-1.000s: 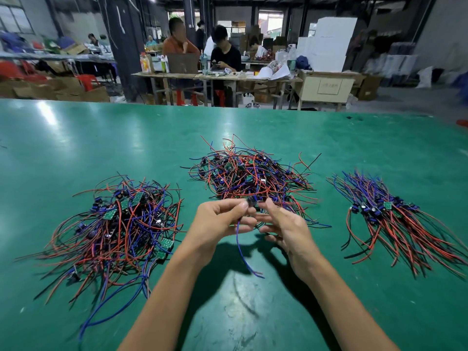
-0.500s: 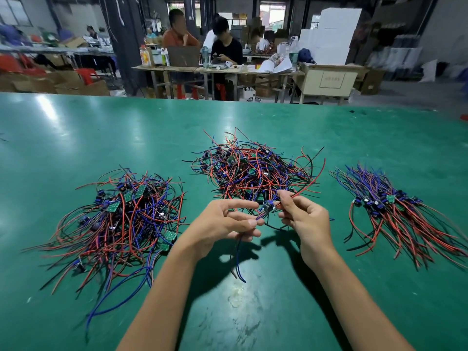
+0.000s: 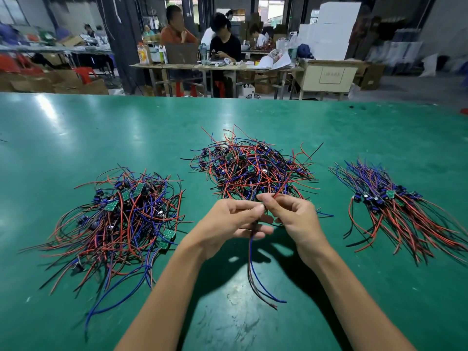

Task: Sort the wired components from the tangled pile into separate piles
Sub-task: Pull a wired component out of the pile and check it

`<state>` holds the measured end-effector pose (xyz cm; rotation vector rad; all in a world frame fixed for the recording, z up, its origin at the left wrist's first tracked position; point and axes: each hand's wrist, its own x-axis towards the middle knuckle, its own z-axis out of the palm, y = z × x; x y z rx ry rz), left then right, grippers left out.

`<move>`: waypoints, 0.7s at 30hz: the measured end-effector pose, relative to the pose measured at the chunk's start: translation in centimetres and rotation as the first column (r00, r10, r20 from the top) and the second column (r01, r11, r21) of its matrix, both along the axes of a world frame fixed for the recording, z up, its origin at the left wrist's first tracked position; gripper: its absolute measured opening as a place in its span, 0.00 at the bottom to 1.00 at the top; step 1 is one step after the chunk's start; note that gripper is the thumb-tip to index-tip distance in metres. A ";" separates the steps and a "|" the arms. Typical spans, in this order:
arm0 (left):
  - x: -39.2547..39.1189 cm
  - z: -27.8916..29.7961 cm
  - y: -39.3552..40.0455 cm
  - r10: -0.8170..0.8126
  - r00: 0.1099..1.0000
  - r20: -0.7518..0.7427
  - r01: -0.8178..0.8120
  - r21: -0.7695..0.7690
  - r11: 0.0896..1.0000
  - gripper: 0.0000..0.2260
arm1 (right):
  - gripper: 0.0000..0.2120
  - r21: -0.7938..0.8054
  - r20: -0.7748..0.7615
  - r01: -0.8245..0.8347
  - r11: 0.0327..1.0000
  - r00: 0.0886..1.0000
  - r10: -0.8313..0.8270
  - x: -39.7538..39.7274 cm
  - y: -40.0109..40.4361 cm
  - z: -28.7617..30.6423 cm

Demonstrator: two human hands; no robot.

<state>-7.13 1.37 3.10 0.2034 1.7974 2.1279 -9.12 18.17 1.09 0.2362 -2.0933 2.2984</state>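
Three piles of red, blue and black wired components lie on the green table: a tangled pile in the middle, a loose pile on the left, and a combed-out pile on the right. Just in front of the middle pile, my left hand grips one wired component, whose blue and dark wires hang down towards me. My right hand pinches the red wire of the same component at its top, close to the left fingertips. The component's board is hidden between my fingers.
Beyond the table's far edge, people sit at wooden benches with boxes and papers. Cardboard boxes stand at the back left, white cartons at the back right. Bare green surface lies in front of my arms.
My hands have drawn closer together and lifted slightly. More of the component's wires now hang below my left hand. My right hand has shifted to pinch the red wire at the top.
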 end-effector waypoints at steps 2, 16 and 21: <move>0.0 -0.2 0.1 0.030 1.000 -0.008 -0.030 -0.011 0.999 0.08 | 0.10 0.085 -0.052 0.077 0.993 0.996 -0.073 -0.2 0.0 -0.1; 0.1 -0.3 2.1 0.243 0.967 -0.070 -0.252 -0.158 0.955 0.07 | 0.16 0.109 -0.040 0.118 0.987 0.993 -0.114 -0.1 -2.1 -1.4; 0.3 -0.1 1.9 0.158 0.984 -0.088 -0.173 -0.203 0.964 0.11 | 0.16 -0.055 0.106 0.153 0.987 0.983 -0.147 0.1 -2.7 -1.2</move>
